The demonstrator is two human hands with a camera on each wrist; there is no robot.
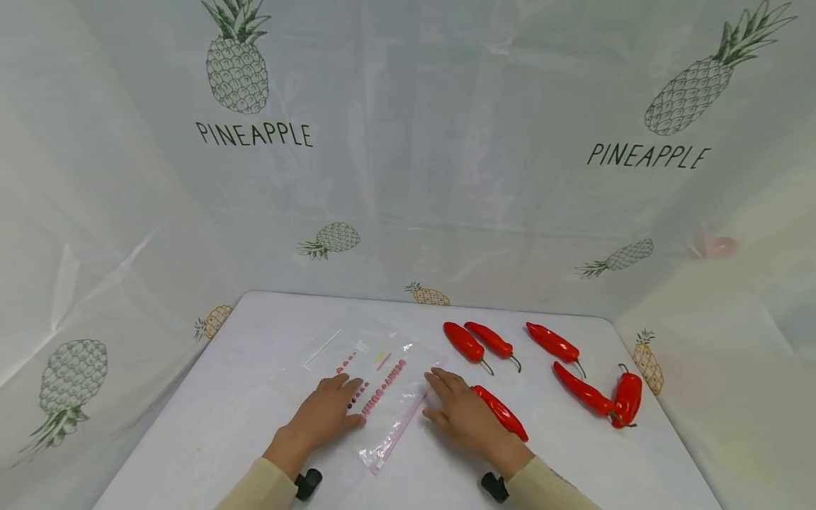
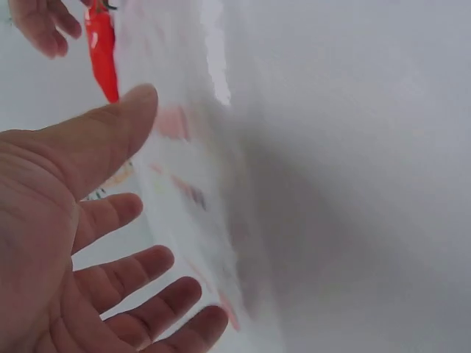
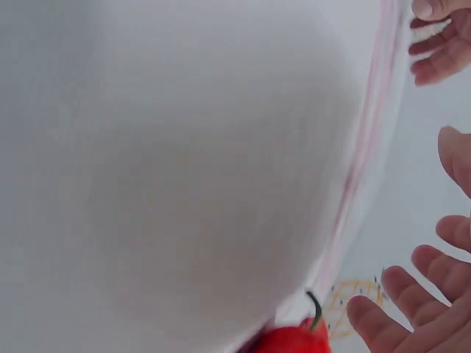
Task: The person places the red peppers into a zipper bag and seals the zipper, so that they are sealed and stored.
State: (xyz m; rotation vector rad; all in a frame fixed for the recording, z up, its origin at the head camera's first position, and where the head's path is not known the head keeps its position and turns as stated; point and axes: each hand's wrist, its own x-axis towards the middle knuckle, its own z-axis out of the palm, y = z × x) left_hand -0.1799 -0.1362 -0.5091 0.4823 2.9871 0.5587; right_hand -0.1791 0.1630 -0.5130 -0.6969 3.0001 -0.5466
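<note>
A clear plastic zip bag (image 1: 398,397) with red printing lies flat on the white table, its pink zip edge (image 3: 360,158) towards the right. My left hand (image 1: 326,411) is over the bag's near-left part, fingers spread and nothing in its grasp. At the bag's right edge is my right hand (image 1: 464,411), fingers apart and holding nothing. Whether either hand touches the plastic, I cannot tell. Just beyond the right hand lies a red chili pepper (image 1: 501,414), partly hidden by it. The left wrist view shows the left palm (image 2: 37,213) with its fingers extended.
Two red peppers (image 1: 464,341) lie behind the right hand. Several more (image 1: 553,343) are spread at the table's right side, two of them overlapping (image 1: 627,398). A pineapple-print curtain (image 1: 408,177) surrounds the white table (image 1: 217,425) at the back and sides.
</note>
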